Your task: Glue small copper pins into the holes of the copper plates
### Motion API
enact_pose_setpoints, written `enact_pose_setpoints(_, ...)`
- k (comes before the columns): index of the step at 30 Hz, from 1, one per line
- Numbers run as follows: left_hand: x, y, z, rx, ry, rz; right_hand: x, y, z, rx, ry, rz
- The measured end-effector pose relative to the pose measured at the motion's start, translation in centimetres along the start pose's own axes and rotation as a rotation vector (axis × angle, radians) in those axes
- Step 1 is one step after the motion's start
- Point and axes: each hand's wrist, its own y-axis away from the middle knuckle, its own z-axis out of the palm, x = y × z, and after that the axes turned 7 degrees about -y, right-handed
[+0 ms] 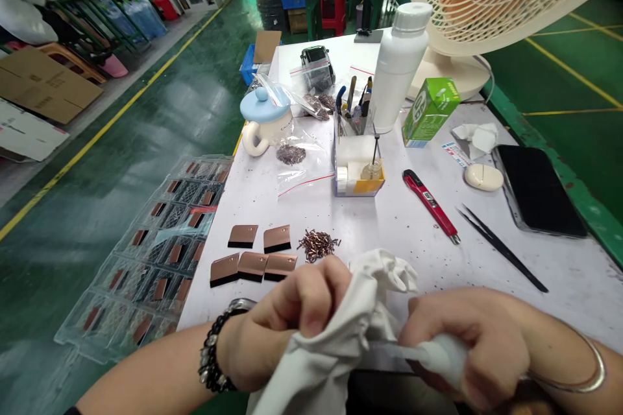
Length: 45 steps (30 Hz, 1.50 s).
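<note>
Between the left hand [292,318] and right hand [467,350], a soft, light white cloth [335,337] bunched limply, both fists closed around its folds.

From my right hand [467,353], gap on the surface [377,240] between copper pins [318,245] and red utility knife [431,204]; tool caddy [370,185] blocks beyond.
</note>
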Motion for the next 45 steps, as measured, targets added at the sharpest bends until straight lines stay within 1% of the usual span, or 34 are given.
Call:
enact_pose_setpoints(1, 0.1, -0.1, -0.1, 0.01, 0.064, 0.026, 0.0, 0.1, -0.2, 0.003, -0.024, -0.003)
enact_pose_setpoints(3, 0.1, -0.4, -0.2, 0.003, 0.185, 0.023, 0.0, 0.1, -0.5, -0.029, -0.061, -0.047)
enact_pose_setpoints(6, -0.6, -0.7, -0.3, 0.001, 0.231, -0.081, 0.4, -0.5, -0.6, -0.091, -0.054, -0.123)
enact_pose_setpoints(10, -1.4, -0.8, 0.0, 0.02, 0.25, -0.118, 1.0, -1.0, -0.4, -0.158, -0.005, -0.155)
enact_pose_setpoints(14, -1.6, -0.7, 0.2, -0.001, 0.237, -0.161, 0.7, -1.0, -0.2, -0.145, -0.008, -0.195)
enact_pose_setpoints(17, -1.7, -0.6, 0.2, -0.021, 0.219, -0.184, 0.2, -0.8, 0.0, -0.127, -0.003, -0.158)
enact_pose_setpoints(19, -1.7, -0.5, 0.1, -0.008, 0.219, -0.188, 0.0, -0.7, 0.3, -0.13, -0.027, -0.138)
enact_pose_setpoints(20, -1.7, -0.5, 0.0, 0.0, 0.218, -0.188, 0.1, -0.7, 0.4, -0.11, -0.052, -0.175)
enact_pose_setpoints(21, -1.8, -0.6, -0.1, 0.004, 0.211, -0.188, 0.2, -0.8, 0.5, -0.058, -0.086, -0.246)
enact_pose_setpoints(22, -1.7, -0.6, -0.1, 0.004, 0.194, -0.188, 0.3, -0.9, 0.6, 0.03, -0.123, -0.346)
enact_pose_setpoints(24, -1.7, -0.7, -0.2, -0.008, 0.136, -0.184, 0.6, -1.4, 0.9, 0.275, -0.177, -0.555)
enact_pose_setpoints(25, -1.6, -0.7, -0.3, -0.012, 0.105, -0.184, 0.7, -1.8, 1.0, 0.373, -0.186, -0.614)
enact_pose_setpoints(26, -1.6, -0.7, -0.4, -0.016, 0.079, -0.19, 0.8, -2.1, 1.1, 0.444, -0.178, -0.634)
enact_pose_setpoints(27, -1.5, -0.7, -0.4, -0.02, 0.056, -0.198, 0.7, -2.5, 1.2, 0.485, -0.149, -0.63)
enact_pose_setpoints(29, -1.5, -0.7, -0.6, -0.014, 0.016, -0.214, 0.4, -2.8, 1.4, 0.59, -0.009, -0.633)
enact_pose_setpoints(30, -1.4, -0.7, -0.7, -0.002, -0.013, -0.224, 0.1, -2.7, 1.4, 0.675, 0.082, -0.655)
enact_pose_setpoints(32, -1.4, -0.7, -0.9, 0.036, -0.084, -0.226, -0.5, -1.8, 1.2, 0.898, 0.246, -0.746)
enact_pose_setpoints(34, -1.4, -0.7, -1.2, 0.082, -0.151, -0.213, -1.3, 0.0, 0.6, 1.141, 0.328, -0.88)
enact_pose_setpoints(35, -1.5, -0.7, -1.3, 0.094, -0.179, -0.205, -1.7, 1.1, 0.0, 1.26, 0.347, -0.944)
enact_pose_setpoints(37, -1.5, -0.9, -1.5, 0.105, -0.239, -0.185, -2.5, 3.3, -1.5, 1.538, 0.416, -1.075)
enact_pose_setpoints(38, -1.5, -0.9, -1.5, 0.105, -0.283, -0.167, -2.8, 4.2, -2.3, 1.678, 0.461, -1.095)
enact_pose_setpoints(39, -1.4, -1.0, -1.5, 0.099, -0.347, -0.137, -3.1, 5.0, -3.2, 1.797, 0.509, -1.061)
enact_pose_setpoints(40, -1.1, -1.1, -1.4, 0.087, -0.437, -0.1, -3.3, 5.5, -3.9, 1.883, 0.554, -0.989)
enact_pose_setpoints(42, -0.1, -1.3, -1.3, 0.053, -0.681, -0.033, -3.4, 5.7, -4.8, 1.972, 0.616, -0.836)
enact_pose_setpoints(43, 0.8, -1.4, -1.2, 0.027, -0.822, -0.014, -3.4, 5.6, -4.8, 1.999, 0.637, -0.776)
enact_pose_setpoints(45, 2.9, -1.2, -1.2, -0.043, -1.146, 0.003, -3.3, 5.1, -4.2, 2.048, 0.674, -0.705)
